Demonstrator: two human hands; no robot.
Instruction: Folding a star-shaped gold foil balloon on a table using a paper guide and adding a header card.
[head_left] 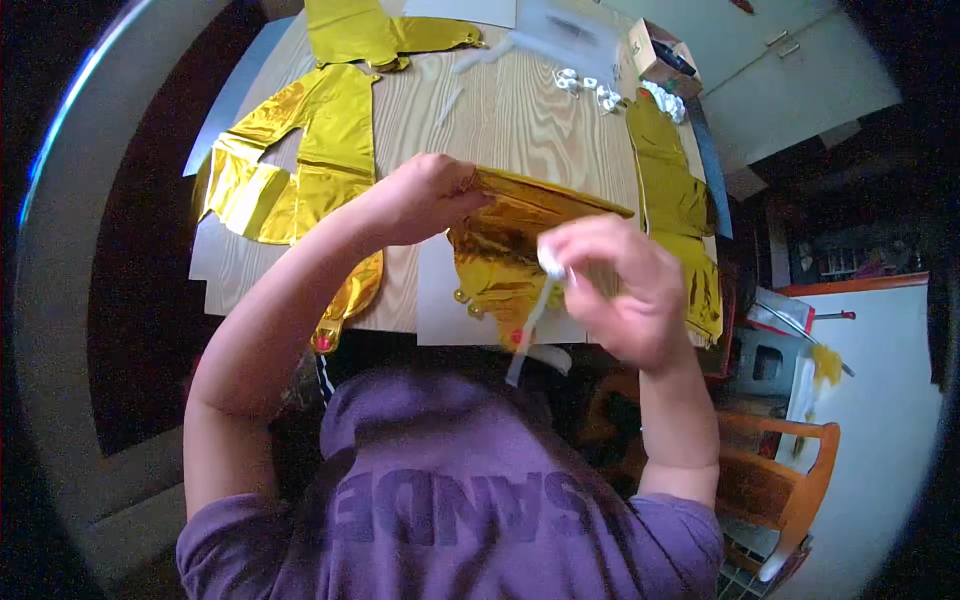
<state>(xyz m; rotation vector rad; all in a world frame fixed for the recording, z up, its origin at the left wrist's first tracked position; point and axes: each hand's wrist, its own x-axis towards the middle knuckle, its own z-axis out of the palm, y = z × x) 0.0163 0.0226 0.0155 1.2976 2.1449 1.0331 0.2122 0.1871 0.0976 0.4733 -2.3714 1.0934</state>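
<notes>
My left hand (436, 198) is closed on the upper left edge of a flat gold foil balloon (500, 272), which it holds up above the near side of the table. A small red spot shows on the balloon's lower tab. At the balloon's right side, my right hand (628, 290) pinches a small white piece (550, 258) between thumb and fingers. From that piece a narrow translucent strip (526, 338) hangs toward my lap. Motion blurs the right hand somewhat, so the exact kind of the white piece cannot be made out.
More flat gold foil balloons lie on the wooden table (420, 110), at the left (335, 125) and right (668, 165). Small white items (590, 88) and an open cardboard box (660, 58) are at the far right. A wooden chair (790, 480) stands right of me.
</notes>
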